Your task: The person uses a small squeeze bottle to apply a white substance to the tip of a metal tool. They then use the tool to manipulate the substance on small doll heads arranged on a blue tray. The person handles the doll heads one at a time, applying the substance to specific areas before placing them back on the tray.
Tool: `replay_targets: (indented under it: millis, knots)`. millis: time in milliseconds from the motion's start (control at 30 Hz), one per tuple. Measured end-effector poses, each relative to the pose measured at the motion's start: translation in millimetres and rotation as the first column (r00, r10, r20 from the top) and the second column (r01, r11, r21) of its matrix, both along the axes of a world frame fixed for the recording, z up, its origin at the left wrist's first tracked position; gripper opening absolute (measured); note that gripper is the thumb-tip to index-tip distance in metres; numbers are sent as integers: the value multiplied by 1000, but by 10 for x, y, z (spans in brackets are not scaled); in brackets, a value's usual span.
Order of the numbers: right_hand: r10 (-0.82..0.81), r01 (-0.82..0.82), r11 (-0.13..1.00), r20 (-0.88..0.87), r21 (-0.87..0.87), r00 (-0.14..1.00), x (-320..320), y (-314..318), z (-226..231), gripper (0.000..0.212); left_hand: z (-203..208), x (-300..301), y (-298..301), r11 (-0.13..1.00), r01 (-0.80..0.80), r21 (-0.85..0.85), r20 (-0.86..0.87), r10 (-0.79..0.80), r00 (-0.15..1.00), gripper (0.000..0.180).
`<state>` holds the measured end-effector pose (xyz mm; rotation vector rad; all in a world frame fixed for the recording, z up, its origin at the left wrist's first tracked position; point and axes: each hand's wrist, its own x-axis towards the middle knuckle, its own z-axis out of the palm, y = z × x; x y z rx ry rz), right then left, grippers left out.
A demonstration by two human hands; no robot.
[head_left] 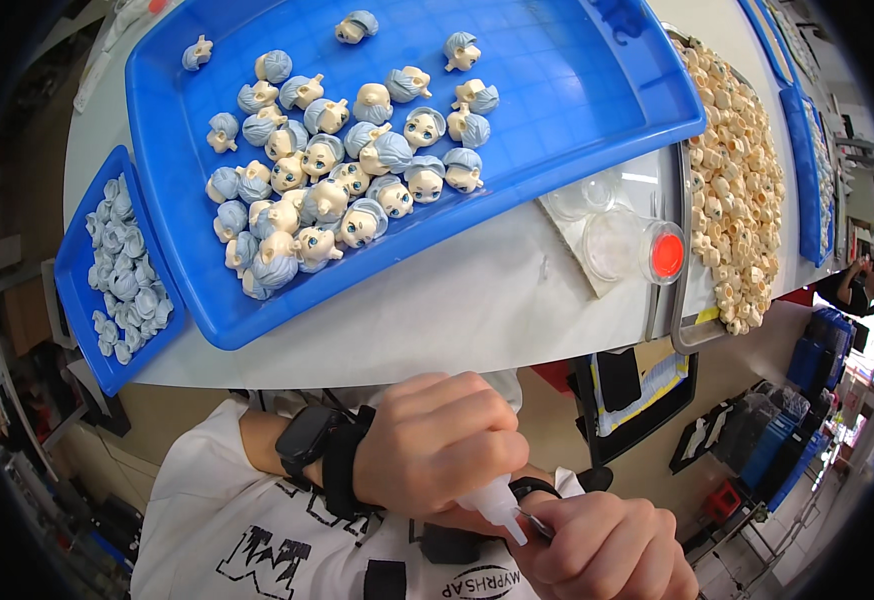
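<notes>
My left hand (442, 440) is closed around a small white squeeze bottle (495, 503) with a narrow tapered nozzle, which points down towards my right hand (607, 550). Closed fingers of the right hand pinch a small shiny metal tool (535, 522) right beside the nozzle tip; most of it is hidden, and its kind cannot be made out. Both hands are in front of my body, below the table's near edge. Beyond them, a large blue tray (357, 295) holds many doll heads (362, 222) with light-blue hair and painted eyes.
A smaller blue tray (85, 290) of light-blue hair pieces (129, 265) stands at the left. To the right, a metal tray (684, 290) holds cream-coloured head parts (727, 180). Between are clear round containers (609, 245) and a jar with a red top (667, 255).
</notes>
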<state>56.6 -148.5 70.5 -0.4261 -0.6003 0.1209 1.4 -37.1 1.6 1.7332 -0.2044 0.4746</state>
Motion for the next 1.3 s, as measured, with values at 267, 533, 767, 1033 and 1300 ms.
replay_targets:
  millis: [267,533,767,1033,1300]
  knots:
    - [60,-60,997,-2,-49,998,8,-44,23,47,-33,10,2,995,89,-37,36,-87,996,44]
    - [175,-173,972,-3,159,985,105,95,-78,48,-21,-6,44,981,183,-55,-24,-185,982,41]
    - [215,-205,967,-56,151,975,98,5,-72,47,13,22,42,961,249,-121,-39,-255,966,39]
    - [170,-164,985,-121,62,978,39,-102,-69,45,-38,-6,3,958,248,-144,-16,-253,967,41]
    - [46,-47,996,24,76,999,31,45,-2,47,-26,-24,-63,990,88,-108,3,-88,996,43]
